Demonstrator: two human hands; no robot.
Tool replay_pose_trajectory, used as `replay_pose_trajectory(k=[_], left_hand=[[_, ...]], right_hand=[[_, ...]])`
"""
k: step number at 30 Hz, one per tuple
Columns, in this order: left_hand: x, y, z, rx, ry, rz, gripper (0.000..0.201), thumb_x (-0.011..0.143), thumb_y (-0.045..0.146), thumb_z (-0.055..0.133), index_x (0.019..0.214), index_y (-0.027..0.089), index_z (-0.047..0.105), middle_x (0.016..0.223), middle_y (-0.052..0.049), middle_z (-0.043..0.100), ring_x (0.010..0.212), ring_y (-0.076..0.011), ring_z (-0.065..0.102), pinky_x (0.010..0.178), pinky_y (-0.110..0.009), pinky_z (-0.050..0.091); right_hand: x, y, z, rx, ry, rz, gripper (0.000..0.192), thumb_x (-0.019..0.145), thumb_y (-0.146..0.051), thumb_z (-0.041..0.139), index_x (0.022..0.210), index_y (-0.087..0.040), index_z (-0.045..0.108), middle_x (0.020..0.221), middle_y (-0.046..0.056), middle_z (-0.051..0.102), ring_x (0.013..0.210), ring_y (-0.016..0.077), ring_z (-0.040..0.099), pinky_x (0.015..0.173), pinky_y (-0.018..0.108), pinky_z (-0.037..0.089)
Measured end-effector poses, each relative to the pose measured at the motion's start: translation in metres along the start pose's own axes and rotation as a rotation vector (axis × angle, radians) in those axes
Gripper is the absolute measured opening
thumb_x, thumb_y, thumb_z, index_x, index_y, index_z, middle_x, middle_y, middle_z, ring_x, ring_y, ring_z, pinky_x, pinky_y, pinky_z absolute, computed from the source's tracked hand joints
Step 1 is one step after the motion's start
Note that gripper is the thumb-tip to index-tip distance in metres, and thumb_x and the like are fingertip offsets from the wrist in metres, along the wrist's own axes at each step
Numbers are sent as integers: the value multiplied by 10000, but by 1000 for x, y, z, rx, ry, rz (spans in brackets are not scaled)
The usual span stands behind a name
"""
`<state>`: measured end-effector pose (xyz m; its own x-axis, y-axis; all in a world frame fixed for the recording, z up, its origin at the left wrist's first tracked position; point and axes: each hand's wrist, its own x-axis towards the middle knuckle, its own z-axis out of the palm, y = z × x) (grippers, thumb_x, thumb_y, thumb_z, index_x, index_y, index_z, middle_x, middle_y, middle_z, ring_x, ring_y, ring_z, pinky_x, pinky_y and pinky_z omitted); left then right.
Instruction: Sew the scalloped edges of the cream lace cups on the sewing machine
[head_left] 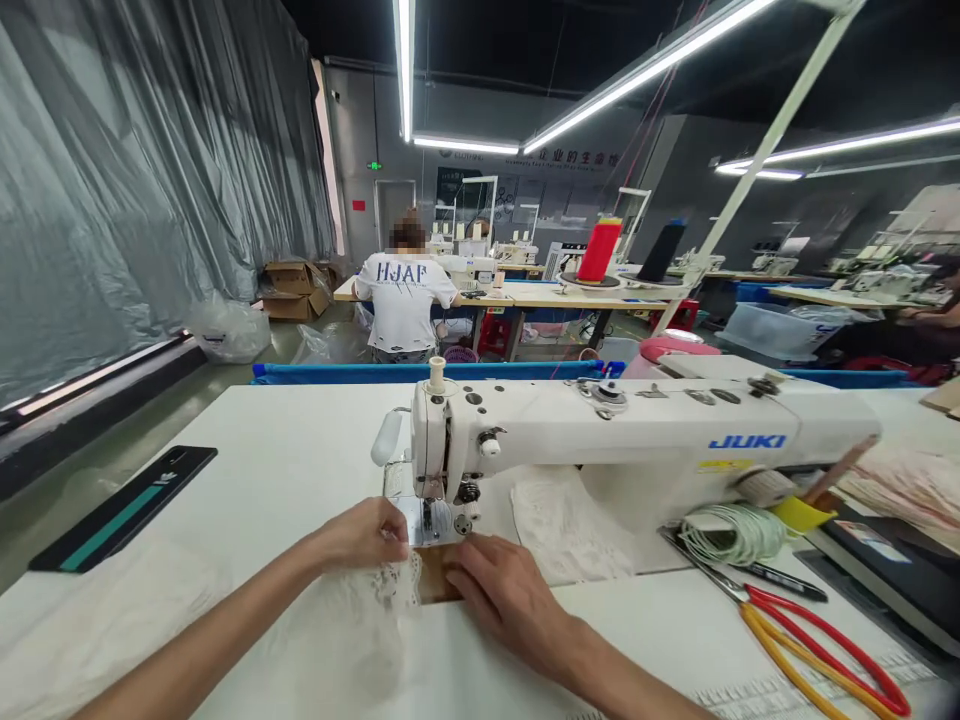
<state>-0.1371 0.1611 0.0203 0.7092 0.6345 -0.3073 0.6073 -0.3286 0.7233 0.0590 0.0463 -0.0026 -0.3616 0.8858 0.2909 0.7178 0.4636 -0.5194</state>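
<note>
My left hand is closed, its thumb and fingers pinching the edge of white lace fabric just in front of the needle area. The lace hangs down toward the table's front edge and looks partly blurred. My right hand lies to the right with its fingers bent and pressed together, the tips at a brown patch below the needle plate. Whatever those fingers hold is hidden. Directly beyond both hands stands a white sewing machine, its presser foot above the shiny plate.
Red-and-orange-handled scissors, a black marker and a coil of pale cord lie right. More white fabric is under the machine arm. A black-and-green box lies left. Ahead, a person in a white shirt sits at another table.
</note>
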Motion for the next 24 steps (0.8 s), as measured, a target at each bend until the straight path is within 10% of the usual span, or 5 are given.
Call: replay_pose_trajectory(k=[5,19,24], left_hand=[[12,6,2,47,-30,-32,108,686,245,541,626,167,585,558,41,466,556,-117,402,494,-239,249],[10,-1,10,385,335,14,90,782,210,490,793,188,577,872,-64,602,782,-246,568,605,-295,335],[-11,-3,32,533,486,379,195,886,154,394,852,219,575,932,-43,597,818,-198,531,709,-326,353]], right_hand=[[14,14,-2,-326,31,-515,209,966,-108,369,1010,-144,570,940,36,633,789,155,523,651,302,338],[4,21,17,-347,69,-370,174,966,-163,401,1025,-170,565,1002,48,616,883,180,526,749,339,364],[4,22,22,-344,95,-369,147,952,-182,454,1055,-175,559,946,40,610,854,176,519,699,322,331]])
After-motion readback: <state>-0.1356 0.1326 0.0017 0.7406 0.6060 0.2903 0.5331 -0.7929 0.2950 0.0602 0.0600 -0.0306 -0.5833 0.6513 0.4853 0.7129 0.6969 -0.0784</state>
